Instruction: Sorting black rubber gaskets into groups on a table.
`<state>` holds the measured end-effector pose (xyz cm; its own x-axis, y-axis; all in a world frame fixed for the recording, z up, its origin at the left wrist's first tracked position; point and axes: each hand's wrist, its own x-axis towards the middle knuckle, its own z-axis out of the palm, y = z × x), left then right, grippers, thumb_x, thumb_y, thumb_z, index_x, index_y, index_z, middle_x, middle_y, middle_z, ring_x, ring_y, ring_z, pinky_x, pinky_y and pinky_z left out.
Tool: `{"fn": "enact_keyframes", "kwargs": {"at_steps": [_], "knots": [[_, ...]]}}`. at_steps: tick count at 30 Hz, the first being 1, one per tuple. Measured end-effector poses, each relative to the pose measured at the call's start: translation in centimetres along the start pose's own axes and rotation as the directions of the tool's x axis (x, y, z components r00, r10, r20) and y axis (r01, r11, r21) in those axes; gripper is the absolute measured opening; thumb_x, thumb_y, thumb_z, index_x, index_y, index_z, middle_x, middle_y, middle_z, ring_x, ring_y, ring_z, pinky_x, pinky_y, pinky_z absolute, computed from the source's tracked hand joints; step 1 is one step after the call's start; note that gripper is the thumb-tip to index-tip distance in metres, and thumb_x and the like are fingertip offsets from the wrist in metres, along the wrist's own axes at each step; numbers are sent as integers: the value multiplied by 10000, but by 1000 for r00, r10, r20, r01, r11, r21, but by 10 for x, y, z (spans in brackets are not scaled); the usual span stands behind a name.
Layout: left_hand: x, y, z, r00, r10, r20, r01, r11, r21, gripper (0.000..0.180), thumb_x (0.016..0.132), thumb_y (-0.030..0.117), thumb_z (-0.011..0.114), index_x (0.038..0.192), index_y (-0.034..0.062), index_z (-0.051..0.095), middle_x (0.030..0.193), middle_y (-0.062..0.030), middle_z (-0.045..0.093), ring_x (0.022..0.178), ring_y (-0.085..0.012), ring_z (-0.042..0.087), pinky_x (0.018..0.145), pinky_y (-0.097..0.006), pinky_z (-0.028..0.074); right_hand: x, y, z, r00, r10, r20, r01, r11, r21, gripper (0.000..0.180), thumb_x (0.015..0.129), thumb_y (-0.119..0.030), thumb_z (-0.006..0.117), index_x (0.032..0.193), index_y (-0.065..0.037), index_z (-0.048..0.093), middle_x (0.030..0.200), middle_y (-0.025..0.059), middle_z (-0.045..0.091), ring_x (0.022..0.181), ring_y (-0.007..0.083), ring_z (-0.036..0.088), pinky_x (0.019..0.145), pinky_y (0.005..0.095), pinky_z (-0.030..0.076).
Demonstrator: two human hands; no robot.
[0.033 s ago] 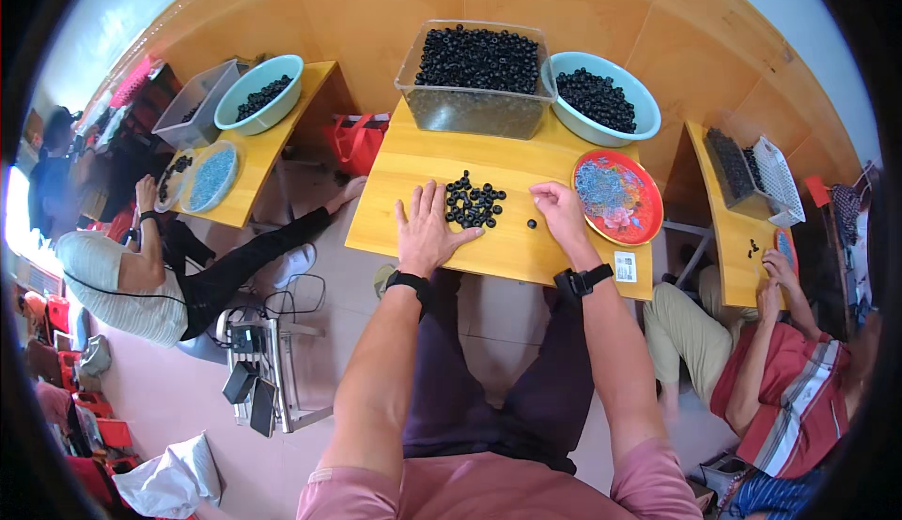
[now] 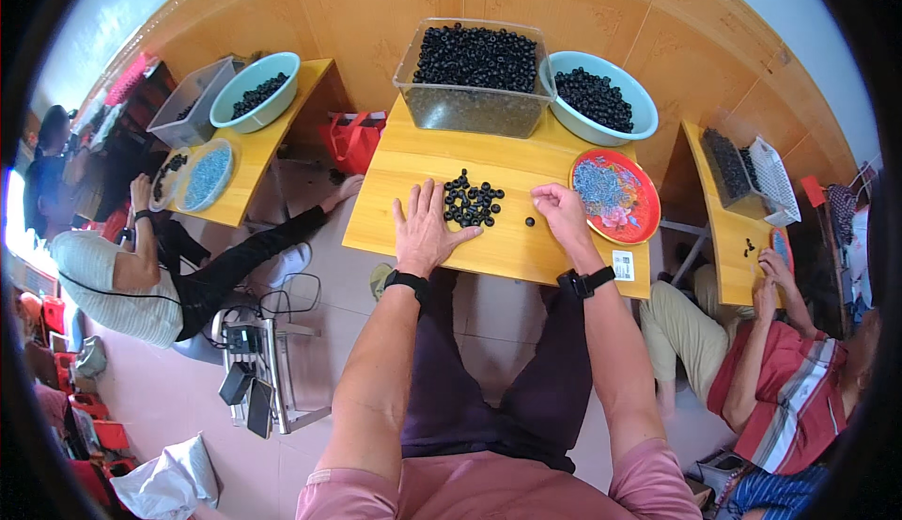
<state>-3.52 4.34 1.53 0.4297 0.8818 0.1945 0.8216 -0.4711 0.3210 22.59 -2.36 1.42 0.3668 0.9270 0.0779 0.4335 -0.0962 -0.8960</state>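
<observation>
My left hand (image 2: 421, 236) lies flat and open on the yellow wooden table (image 2: 489, 255). Its thumb stretches along the near side of a loose cluster of small black rings or beads (image 2: 473, 204). To the right, my right hand (image 2: 564, 217) is closed in a pinch above the tabletop; whatever its fingertips hold, if anything, is too small to make out. One black bead (image 2: 530, 222) sits apart, just left of that hand. Beside the right hand is a red flowered plate (image 2: 646, 221) carrying many small bluish, clear pieces (image 2: 603, 185).
At the table's back stand a clear plastic bin (image 2: 470, 111) and a pale blue bowl (image 2: 601, 133), both full of black beads. A white label (image 2: 623, 265) is on the front right corner. Co-workers sit at tables on both sides; a metal stool (image 2: 282, 370) stands at left.
</observation>
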Motion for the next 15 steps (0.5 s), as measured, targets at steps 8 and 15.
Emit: {"fn": "enact_keyframes", "kwargs": {"at_steps": [8, 15], "knots": [[-3, 4, -2, 1000, 7, -27, -8, 1000, -30, 1099, 716, 743, 701, 1519, 67, 376, 1584, -125, 377, 1483, -311, 306, 1187, -628, 167, -30, -16, 1, 995, 64, 81, -34, 945, -325, 257, 771, -172, 775, 975, -24, 725, 809, 109, 705, 747, 229, 677, 700, 349, 534], [-3, 4, -9, 1000, 25, -12, -25, 1000, -14, 1096, 718, 726, 715, 1520, 69, 359, 1580, -114, 372, 1468, -310, 320, 1181, -634, 191, -43, -15, 10, 1000, -30, -1, 29, 981, -193, 204, 801, -137, 775, 957, -23, 711, 783, 46, 634, 690, 135, 582, 646, 291, 492]]}}
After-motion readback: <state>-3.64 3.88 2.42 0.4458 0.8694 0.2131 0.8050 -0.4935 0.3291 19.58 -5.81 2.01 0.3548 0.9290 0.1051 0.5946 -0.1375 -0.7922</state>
